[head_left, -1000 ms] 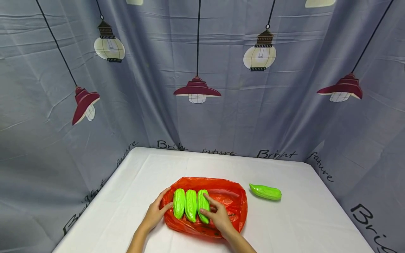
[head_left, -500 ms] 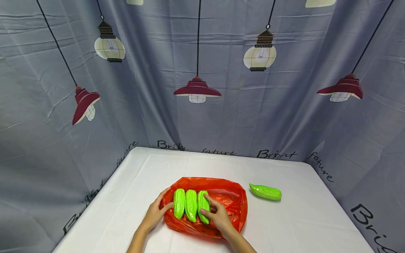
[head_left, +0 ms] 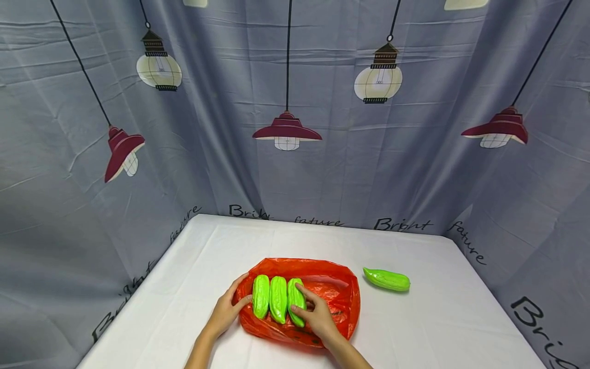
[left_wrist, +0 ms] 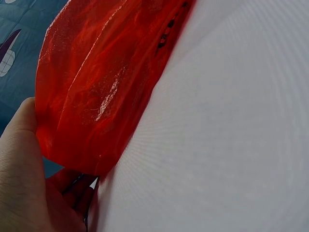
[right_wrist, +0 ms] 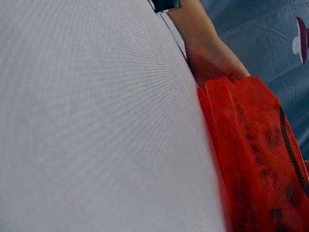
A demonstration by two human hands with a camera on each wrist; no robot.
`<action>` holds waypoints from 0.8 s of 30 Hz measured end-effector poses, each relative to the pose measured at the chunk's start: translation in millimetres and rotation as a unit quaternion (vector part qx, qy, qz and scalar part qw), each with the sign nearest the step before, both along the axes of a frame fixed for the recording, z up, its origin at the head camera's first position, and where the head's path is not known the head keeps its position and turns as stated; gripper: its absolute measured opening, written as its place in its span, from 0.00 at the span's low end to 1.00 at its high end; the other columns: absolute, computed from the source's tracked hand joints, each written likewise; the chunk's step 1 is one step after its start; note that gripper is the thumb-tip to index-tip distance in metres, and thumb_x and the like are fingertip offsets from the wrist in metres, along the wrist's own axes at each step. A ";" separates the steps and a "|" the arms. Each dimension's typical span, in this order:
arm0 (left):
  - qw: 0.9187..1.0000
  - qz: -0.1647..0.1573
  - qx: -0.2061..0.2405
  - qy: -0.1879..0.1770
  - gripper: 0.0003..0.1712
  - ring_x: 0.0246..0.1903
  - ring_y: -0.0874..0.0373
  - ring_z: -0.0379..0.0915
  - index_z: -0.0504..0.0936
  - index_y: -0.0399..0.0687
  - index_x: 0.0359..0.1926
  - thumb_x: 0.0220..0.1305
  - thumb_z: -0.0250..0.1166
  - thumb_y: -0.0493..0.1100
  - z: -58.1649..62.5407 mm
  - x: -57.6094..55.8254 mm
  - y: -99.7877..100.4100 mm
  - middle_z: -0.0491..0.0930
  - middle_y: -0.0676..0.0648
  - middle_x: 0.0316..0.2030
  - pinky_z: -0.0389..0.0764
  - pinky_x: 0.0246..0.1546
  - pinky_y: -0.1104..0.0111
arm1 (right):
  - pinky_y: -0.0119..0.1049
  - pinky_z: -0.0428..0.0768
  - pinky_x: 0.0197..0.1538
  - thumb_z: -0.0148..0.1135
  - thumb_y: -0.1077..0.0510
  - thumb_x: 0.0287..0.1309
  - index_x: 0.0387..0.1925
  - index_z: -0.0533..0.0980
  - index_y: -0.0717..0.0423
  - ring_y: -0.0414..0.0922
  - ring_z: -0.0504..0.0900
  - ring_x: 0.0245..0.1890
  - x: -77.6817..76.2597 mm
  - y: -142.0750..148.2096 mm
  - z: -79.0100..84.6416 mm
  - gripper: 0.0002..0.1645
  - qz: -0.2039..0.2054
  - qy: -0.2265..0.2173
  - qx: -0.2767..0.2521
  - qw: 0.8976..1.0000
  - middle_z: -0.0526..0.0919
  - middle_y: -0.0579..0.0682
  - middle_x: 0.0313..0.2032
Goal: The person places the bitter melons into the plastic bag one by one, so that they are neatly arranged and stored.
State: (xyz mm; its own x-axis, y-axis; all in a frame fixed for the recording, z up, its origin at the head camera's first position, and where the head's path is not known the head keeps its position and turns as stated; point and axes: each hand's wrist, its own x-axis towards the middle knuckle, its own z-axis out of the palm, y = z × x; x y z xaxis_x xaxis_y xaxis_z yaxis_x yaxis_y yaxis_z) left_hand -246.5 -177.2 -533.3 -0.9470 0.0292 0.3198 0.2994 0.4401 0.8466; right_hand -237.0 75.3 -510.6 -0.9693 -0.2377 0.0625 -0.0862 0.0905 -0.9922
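Note:
A red plastic bag (head_left: 329, 289), opened wide, lies on the white table. Three glossy green, ridged bitter melons stand side by side in its left half: a left one (head_left: 260, 297), a middle one (head_left: 278, 300) and a right one (head_left: 295, 292). My left hand (head_left: 226, 310) grips the bag's left rim, thumb inside and fingers around the outside. In the left wrist view the thumb (left_wrist: 21, 123) lies along the red plastic. My right hand (head_left: 320, 315) reaches over the bag's front and holds the right bitter melon between thumb and fingers.
Another green bitter melon (head_left: 387, 280) lies on the white table (head_left: 442, 328), right of the bag. Grey-blue curtains (head_left: 332, 179) printed with lamps and lettering surround the table on the left, back and right.

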 end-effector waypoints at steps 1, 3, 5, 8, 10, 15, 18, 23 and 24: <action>1.000 -0.001 0.002 0.000 0.32 0.56 0.43 0.65 0.66 0.51 0.64 0.59 0.64 0.43 4.4 2.5 1.3 0.70 0.40 0.59 0.63 0.54 0.46 | 0.31 0.78 0.37 0.65 0.63 0.53 0.64 0.63 0.60 0.52 0.78 0.44 -1.9 0.2 -4.0 0.37 0.000 0.000 0.002 1.000 0.77 0.64 0.48; 1.000 -0.003 0.003 -0.004 0.32 0.56 0.42 0.65 0.66 0.48 0.64 0.59 0.64 0.42 13.1 7.3 3.3 0.69 0.39 0.59 0.63 0.55 0.47 | 0.31 0.78 0.36 0.65 0.61 0.53 0.64 0.64 0.58 0.49 0.78 0.43 -4.6 0.5 -9.7 0.37 -0.005 0.003 0.010 1.000 0.78 0.62 0.47; 1.000 -0.007 0.003 -0.010 0.32 0.56 0.43 0.65 0.66 0.48 0.65 0.59 0.64 0.42 17.8 9.8 3.8 0.69 0.40 0.59 0.63 0.55 0.48 | 0.31 0.78 0.35 0.66 0.59 0.52 0.64 0.64 0.56 0.47 0.78 0.42 -5.7 0.7 -11.8 0.38 -0.007 0.004 0.017 1.000 0.78 0.60 0.46; 1.000 -0.009 0.003 -0.018 0.32 0.56 0.43 0.65 0.66 0.48 0.65 0.59 0.64 0.42 20.7 11.3 4.0 0.69 0.39 0.59 0.64 0.55 0.48 | 0.31 0.78 0.34 0.67 0.58 0.51 0.64 0.65 0.55 0.46 0.78 0.40 -5.4 0.9 -11.5 0.38 -0.011 0.005 0.025 1.000 0.78 0.59 0.45; 1.000 -0.009 0.003 -0.019 0.32 0.56 0.43 0.65 0.66 0.49 0.65 0.59 0.63 0.42 20.7 11.5 3.9 0.69 0.39 0.58 0.64 0.55 0.48 | 0.31 0.78 0.34 0.67 0.57 0.51 0.64 0.65 0.55 0.46 0.78 0.40 -4.6 1.0 -10.8 0.38 -0.015 0.006 0.031 0.999 0.78 0.59 0.45; 1.000 -0.006 0.004 -0.012 0.32 0.56 0.43 0.65 0.66 0.51 0.65 0.59 0.64 0.44 11.8 7.0 2.2 0.70 0.39 0.58 0.64 0.54 0.47 | 0.34 0.79 0.34 0.67 0.58 0.50 0.63 0.66 0.55 0.51 0.78 0.43 -3.6 1.3 -11.0 0.37 -0.020 0.009 0.043 0.999 0.77 0.63 0.46; 1.000 -0.005 0.008 -0.017 0.33 0.56 0.46 0.65 0.66 0.59 0.65 0.59 0.64 0.49 -4.3 -2.2 -3.0 0.70 0.43 0.59 0.64 0.55 0.49 | 0.34 0.78 0.34 0.67 0.58 0.50 0.63 0.67 0.55 0.52 0.77 0.42 -3.9 1.4 -11.0 0.37 -0.023 0.010 0.050 0.998 0.77 0.62 0.45; 1.000 -0.003 0.006 -0.015 0.33 0.57 0.47 0.65 0.66 0.62 0.64 0.58 0.64 0.50 -10.7 -6.3 -4.4 0.70 0.44 0.59 0.64 0.55 0.49 | 0.33 0.78 0.33 0.68 0.56 0.50 0.63 0.67 0.54 0.50 0.76 0.42 -2.7 2.0 -7.5 0.38 -0.023 0.011 0.055 0.998 0.77 0.60 0.44; 1.000 -0.003 0.008 -0.012 0.32 0.56 0.46 0.65 0.66 0.60 0.65 0.59 0.64 0.48 -6.7 -3.8 -2.7 0.70 0.43 0.59 0.64 0.55 0.48 | 0.33 0.78 0.34 0.68 0.56 0.50 0.63 0.66 0.55 0.50 0.76 0.42 -2.7 2.1 -7.1 0.38 -0.022 0.011 0.053 0.998 0.78 0.60 0.43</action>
State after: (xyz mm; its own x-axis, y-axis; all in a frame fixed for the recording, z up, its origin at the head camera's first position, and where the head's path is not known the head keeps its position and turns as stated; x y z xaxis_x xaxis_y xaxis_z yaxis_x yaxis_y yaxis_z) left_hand -250.3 -179.9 -540.0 -0.9541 0.0308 0.2980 0.2823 0.4252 0.8599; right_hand -239.6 77.4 -517.7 -0.9777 -0.2011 0.0599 -0.1006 0.1989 -0.9748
